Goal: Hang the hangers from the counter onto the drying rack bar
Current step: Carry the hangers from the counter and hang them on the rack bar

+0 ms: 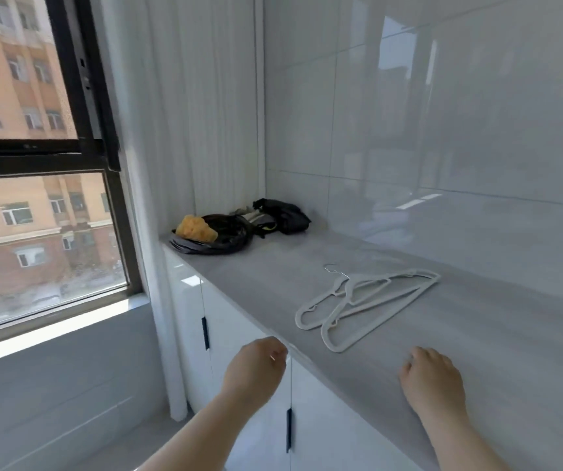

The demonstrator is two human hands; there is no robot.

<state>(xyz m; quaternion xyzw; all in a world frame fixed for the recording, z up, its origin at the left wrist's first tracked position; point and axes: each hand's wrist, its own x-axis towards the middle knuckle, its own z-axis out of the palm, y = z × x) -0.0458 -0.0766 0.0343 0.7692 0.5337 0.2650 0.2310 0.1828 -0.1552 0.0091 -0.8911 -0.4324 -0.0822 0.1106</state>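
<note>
Neither hand grips anything: the left hand (pixel 256 363) hangs with loosely curled fingers just off the front edge of the counter (pixel 266 283), before the cabinet doors (pixel 327 430). The right hand (pixel 433 377) is over the countertop, fingers bent downward and empty; whether its tips touch the slab I cannot tell. White hangers (pixel 361 302), at least two and overlapped, lie flat on the counter ahead of both hands.

Their long axis runs from near-left to far-right, roughly along the counter. One shoulder end lies just beyond the right hand and a little to its left. The metal hooks (pixel 332 268) sit on the far side and point away toward the far left. I judge the right hand the nearer and better placed for the first pick, reaching forward and slightly left. A grasp at the necks would mean reaching across the frames. The drying rack bar is not in view, so I cannot say which way the carry will go.

The surface is a smooth grey stone-look slab over white doors with dark handles (pixel 205 329). At its far end sit a black bag (pixel 283 215), a coiled cord (pixel 229 237) and a yellow sponge-like lump (pixel 197 229). A glossy tiled wall (pixel 443 130) backs the counter, a white curtain (pixel 188 113) closes the corner, and a dark-framed window (pixel 96 158) on the left looks onto an apartment block
</note>
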